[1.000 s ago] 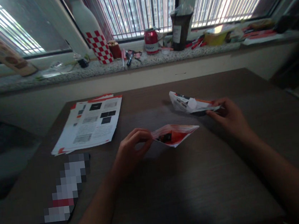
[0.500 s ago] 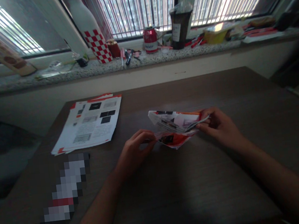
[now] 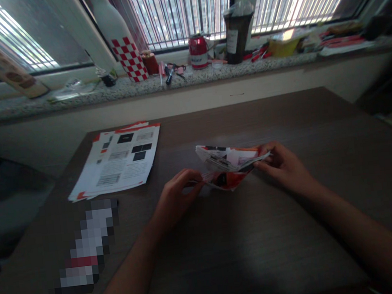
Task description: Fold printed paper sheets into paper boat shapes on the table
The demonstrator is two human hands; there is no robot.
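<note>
The left hand [image 3: 178, 194] has its thumb and fingers clamped on the left end of the lower folded paper [image 3: 233, 180], whose red side shows. The right hand [image 3: 285, 167] pinches the right end of the upper folded paper [image 3: 227, 155], white with red and black print, between thumb and fingers. The two papers are between the hands over the middle of the bench [image 3: 236, 251]. The upper one overlaps the far part of the lower one in this view; whether they touch is hard to tell.

On the left of the bench lies a stack of printed sheets [image 3: 122, 165] with red edges. Nearer the person is a long object [image 3: 87, 246], blurred into squares. Beyond the bench, a windowsill [image 3: 80, 99] carries a bottle [image 3: 129, 58] with red and white checks, a red can [image 3: 198, 50] and a dark cup [image 3: 235, 41].
</note>
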